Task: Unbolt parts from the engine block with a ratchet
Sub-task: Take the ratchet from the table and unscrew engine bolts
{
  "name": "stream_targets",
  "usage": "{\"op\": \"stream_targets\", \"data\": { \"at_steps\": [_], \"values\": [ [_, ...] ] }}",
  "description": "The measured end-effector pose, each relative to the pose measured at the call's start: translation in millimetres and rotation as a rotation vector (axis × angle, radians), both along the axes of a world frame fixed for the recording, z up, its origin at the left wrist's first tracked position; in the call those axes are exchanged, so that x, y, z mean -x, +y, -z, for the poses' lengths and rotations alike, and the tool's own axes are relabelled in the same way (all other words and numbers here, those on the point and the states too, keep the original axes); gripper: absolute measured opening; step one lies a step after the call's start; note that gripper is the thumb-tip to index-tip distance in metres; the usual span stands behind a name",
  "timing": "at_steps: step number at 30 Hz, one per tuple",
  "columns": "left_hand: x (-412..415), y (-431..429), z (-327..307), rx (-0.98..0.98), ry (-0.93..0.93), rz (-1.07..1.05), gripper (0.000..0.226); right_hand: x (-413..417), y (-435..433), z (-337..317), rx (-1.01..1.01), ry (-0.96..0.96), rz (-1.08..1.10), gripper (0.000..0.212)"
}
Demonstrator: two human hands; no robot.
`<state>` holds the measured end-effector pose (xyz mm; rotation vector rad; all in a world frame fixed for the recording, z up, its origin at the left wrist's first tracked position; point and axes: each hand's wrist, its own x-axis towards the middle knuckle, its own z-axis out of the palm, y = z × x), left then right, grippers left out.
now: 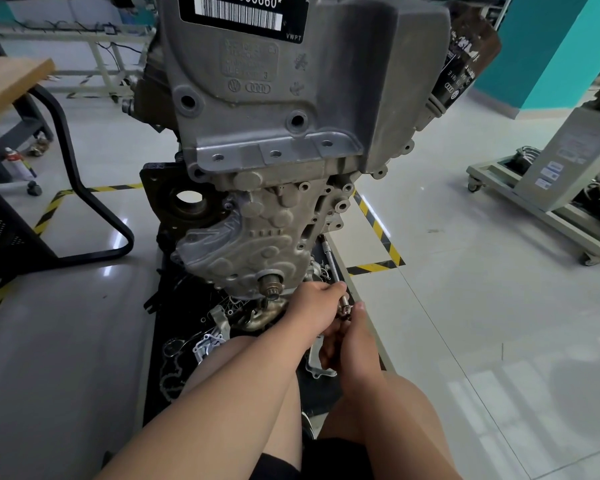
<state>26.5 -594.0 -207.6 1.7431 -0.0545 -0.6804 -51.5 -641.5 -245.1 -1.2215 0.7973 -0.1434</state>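
A large grey engine block (278, 133) stands upright before me, with a barcode label at the top and a crank stub at its lower end. A long silver extension bar (329, 259) runs up along the block's lower right side. My left hand (312, 301) is closed around the bar's lower part. My right hand (355, 336) grips the ratchet (344, 310) at the bar's bottom end, just below the left hand. The bar's upper tip is against the block's right flank; the bolt there is hidden.
Removed metal parts and gaskets (208, 341) lie on the black mat under the block, between my knees. A wooden table with a black frame (66, 161) stands left. A wheeled stand (548, 188) is right. Yellow-black floor tape (378, 233) marks the floor.
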Motion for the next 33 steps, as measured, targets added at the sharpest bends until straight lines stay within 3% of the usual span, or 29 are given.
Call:
{"op": "stream_targets", "data": {
  "at_steps": [11, 29, 33],
  "values": [
    [1, 3, -2, 0.029, -0.015, -0.022, 0.03, 2, 2, -3, 0.081, 0.044, -0.03, 0.08],
    [4, 5, -7, 0.012, -0.035, -0.005, 0.029, 10, 2, -5, 0.379, -0.106, 0.112, 0.032],
    [4, 5, -7, -0.003, -0.038, -0.006, 0.03, 10, 2, -5, 0.454, -0.118, 0.163, 0.034]
  ]
}}
